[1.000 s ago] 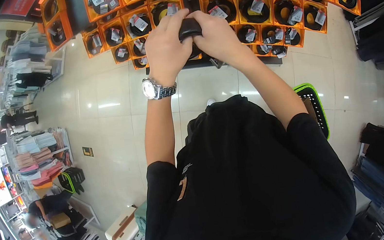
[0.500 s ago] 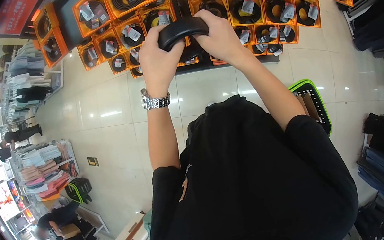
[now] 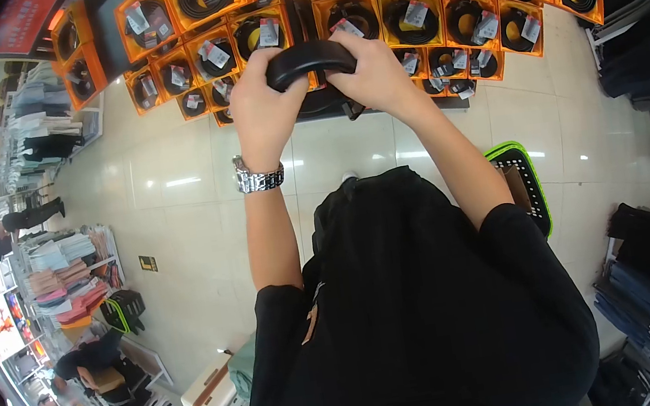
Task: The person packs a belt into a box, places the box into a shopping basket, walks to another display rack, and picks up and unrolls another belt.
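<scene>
A coiled black belt (image 3: 311,59) is held up between my two hands, in front of the belt display. My left hand (image 3: 265,99), with a metal watch (image 3: 260,180) on its wrist, grips the left side of the coil, thumb underneath. On the other side my right hand (image 3: 371,72) has its fingers wrapped round the coil's right end. A dark end piece (image 3: 353,108) hangs below the coil near my right hand. Just beyond are orange boxes (image 3: 413,16) with tagged, rolled black belts in them.
A black basket with a green rim (image 3: 541,193) stands on the floor at my right. Folded clothes (image 3: 61,273) and a person (image 3: 90,361) are on the left. Jeans racks (image 3: 646,299) line the right side. A cream suitcase (image 3: 209,394) stands at lower left.
Both hands and the belt have come slightly lower in view. A dark end piece now shows beneath the coil by my right hand. The view has shifted a little.
</scene>
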Available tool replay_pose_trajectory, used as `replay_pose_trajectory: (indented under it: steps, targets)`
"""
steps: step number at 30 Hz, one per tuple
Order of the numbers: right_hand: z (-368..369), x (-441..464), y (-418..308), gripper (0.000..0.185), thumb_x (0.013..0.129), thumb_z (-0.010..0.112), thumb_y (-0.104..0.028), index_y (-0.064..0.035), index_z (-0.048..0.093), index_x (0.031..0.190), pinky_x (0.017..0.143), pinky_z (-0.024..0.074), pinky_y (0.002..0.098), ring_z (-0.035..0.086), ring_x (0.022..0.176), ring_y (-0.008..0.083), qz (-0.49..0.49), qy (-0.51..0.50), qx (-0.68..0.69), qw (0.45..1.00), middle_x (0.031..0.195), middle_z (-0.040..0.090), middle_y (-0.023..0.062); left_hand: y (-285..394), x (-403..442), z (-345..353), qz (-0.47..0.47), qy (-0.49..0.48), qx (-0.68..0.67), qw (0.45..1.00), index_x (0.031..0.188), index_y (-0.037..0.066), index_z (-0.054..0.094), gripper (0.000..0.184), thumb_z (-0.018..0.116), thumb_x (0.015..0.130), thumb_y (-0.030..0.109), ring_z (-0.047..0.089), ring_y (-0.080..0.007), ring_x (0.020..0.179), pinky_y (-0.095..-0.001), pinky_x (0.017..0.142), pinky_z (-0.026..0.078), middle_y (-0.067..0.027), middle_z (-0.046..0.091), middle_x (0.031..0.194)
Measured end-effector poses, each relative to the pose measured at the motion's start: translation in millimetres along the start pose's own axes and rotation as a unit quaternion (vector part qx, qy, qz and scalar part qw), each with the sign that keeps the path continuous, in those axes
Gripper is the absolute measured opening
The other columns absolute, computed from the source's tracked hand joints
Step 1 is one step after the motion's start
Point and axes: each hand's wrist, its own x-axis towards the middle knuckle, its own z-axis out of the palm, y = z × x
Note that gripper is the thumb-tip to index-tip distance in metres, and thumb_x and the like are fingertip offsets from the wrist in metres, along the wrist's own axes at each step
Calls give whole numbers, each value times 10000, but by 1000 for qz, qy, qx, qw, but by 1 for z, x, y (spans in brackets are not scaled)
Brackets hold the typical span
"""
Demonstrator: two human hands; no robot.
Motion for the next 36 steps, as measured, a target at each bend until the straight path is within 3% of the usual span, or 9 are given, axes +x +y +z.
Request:
replay_pose_trajectory:
  steps: [3, 6, 8, 13, 16, 21, 25, 28, 36]
  targets:
    - [-1, -5, 8, 300, 695, 647, -77, -54, 589, 988, 668, 498, 385, 625, 743, 373, -46, -20, -116, 992, 769, 639, 182, -1, -6, 15, 150, -25, 110, 982, 1001, 79, 635, 354, 683, 651, 56, 638, -318, 846, -349, 729, 512, -103, 664, 945]
    - [-3, -14, 14, 316, 699, 657, -85, -55, 583, 1005, 657, 498, 371, 631, 715, 339, -57, -8, -66, 996, 774, 642, 162, -10, -13, 30, 125, -31, 42, 991, 976, 63, 642, 330, 678, 649, 40, 649, -299, 824, -337, 724, 514, -116, 669, 929]
    - [-5, -18, 19, 329, 703, 661, -91, -54, 581, 1020, 657, 496, 358, 631, 703, 320, -43, -6, -29, 999, 769, 641, 154, -7, -18, 40, -4, -12, -50, 999, 959, 35, 645, 310, 667, 651, 8, 665, -235, 803, -309, 719, 511, -117, 680, 907]
    - [-19, -24, 25, 371, 723, 683, -109, -51, 580, 1075, 705, 496, 320, 635, 746, 251, -30, -22, 14, 999, 850, 645, 135, -2, -26, 55, -19, 51, -115, 992, 983, -5, 631, 321, 656, 664, -32, 640, -145, 769, -267, 702, 501, -91, 675, 871]
    - [-29, -28, 28, 479, 737, 732, -126, -40, 543, 1168, 853, 474, 309, 601, 967, 208, -52, -32, 57, 996, 1107, 588, 105, -6, -28, 57, -91, 77, -185, 976, 995, -13, 624, 300, 667, 699, -34, 598, -104, 756, -243, 693, 489, -62, 653, 858]
    - [-38, -37, 30, 599, 731, 748, -152, -36, 474, 1251, 979, 413, 324, 537, 1118, 229, -83, 8, 171, 982, 1158, 559, 120, 5, -24, 50, -102, 101, -249, 958, 1013, -33, 604, 272, 665, 749, -54, 612, -102, 783, -236, 712, 496, -66, 656, 896]
    - [-43, -45, 18, 630, 705, 769, -206, -47, 489, 1246, 984, 408, 338, 515, 1147, 271, -148, 126, -8, 981, 1212, 529, 146, 15, -24, 56, -121, 113, -323, 932, 1059, -46, 556, 310, 624, 760, -95, 624, -128, 834, -255, 754, 514, -84, 647, 940]
    - [-42, -47, 21, 516, 659, 789, -199, -46, 583, 1107, 836, 458, 380, 532, 1041, 316, -294, 337, -183, 876, 1112, 549, 117, 24, -24, 59, -148, 141, -432, 878, 1058, -34, 543, 289, 587, 781, -102, 608, -113, 784, -262, 733, 513, -76, 634, 920]
    - [-37, -51, -1, 559, 720, 777, -293, 30, 551, 1116, 810, 465, 378, 575, 943, 313, -128, 206, -99, 965, 1046, 591, 157, 13, -26, 58, -87, 175, -468, 862, 1087, -16, 524, 302, 581, 799, -86, 582, -120, 741, -261, 698, 496, -62, 615, 911]
